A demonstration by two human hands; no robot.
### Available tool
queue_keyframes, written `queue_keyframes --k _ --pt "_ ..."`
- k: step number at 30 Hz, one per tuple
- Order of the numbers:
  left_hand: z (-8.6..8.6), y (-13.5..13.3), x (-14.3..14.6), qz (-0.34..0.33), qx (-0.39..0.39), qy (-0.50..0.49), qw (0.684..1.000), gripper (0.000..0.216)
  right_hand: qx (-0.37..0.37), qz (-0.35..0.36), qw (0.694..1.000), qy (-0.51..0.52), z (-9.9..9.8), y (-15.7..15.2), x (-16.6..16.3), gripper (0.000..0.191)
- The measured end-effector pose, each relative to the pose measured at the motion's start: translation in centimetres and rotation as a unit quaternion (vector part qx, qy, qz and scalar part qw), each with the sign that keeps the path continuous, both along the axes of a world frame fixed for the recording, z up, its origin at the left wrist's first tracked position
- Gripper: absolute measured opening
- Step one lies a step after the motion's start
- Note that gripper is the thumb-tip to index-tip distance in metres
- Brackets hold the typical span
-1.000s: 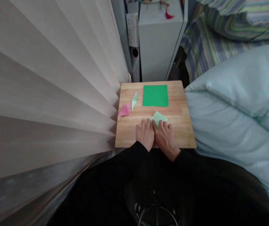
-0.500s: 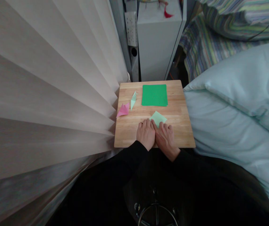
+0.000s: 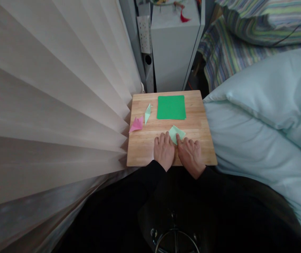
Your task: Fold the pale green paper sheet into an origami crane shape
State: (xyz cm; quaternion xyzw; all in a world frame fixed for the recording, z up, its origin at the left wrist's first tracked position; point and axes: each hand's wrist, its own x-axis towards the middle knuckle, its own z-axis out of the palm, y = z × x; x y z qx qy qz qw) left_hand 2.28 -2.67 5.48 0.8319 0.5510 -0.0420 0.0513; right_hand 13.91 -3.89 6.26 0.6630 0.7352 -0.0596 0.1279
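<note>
A small light green folded origami paper (image 3: 176, 133) lies flat near the front of the wooden board (image 3: 145, 147), one corner pointing away from me. My left hand (image 3: 164, 149) rests palm down on the board, fingers stretched forward, with fingertips at the paper's left edge. My right hand (image 3: 190, 150) lies to the right and front of the paper. Its index finger is extended and presses on the paper, while the other fingers are curled. The paper's near corner is partly covered by the hands.
A stack of green paper (image 3: 171, 107) lies at the back of the board. At its left are a pale green folded piece (image 3: 147, 114) and a pink folded piece (image 3: 136, 124). A pleated curtain (image 3: 87, 105) borders the left, light blue bedding (image 3: 256, 116) the right, a grey cabinet (image 3: 174, 52) the back.
My right index finger has slid rightward from the paper's left side to its middle. The right hand has moved slightly right, away from my left hand. The left hand stays nearly in place.
</note>
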Motion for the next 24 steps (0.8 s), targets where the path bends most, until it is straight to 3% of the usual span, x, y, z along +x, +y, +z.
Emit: queue_keyframes --k 3,8,24 --pt "-0.02 -0.13 0.14 -0.032 -0.005 -0.024 0.999 0.051 -0.002 0.000 1.000 0.008 -0.16 0.15 -0.23 0.054" --pt "-0.24 -0.23 0.69 0.003 -0.026 0.012 1.000 0.054 -0.018 0.005 1.000 0.013 -0.67 0.30 -0.56 0.055" --pt "-0.16 -0.26 0.75 0.000 -0.027 0.027 0.999 0.050 0.001 -0.026 1.000 0.006 0.11 0.54 -0.15 0.053"
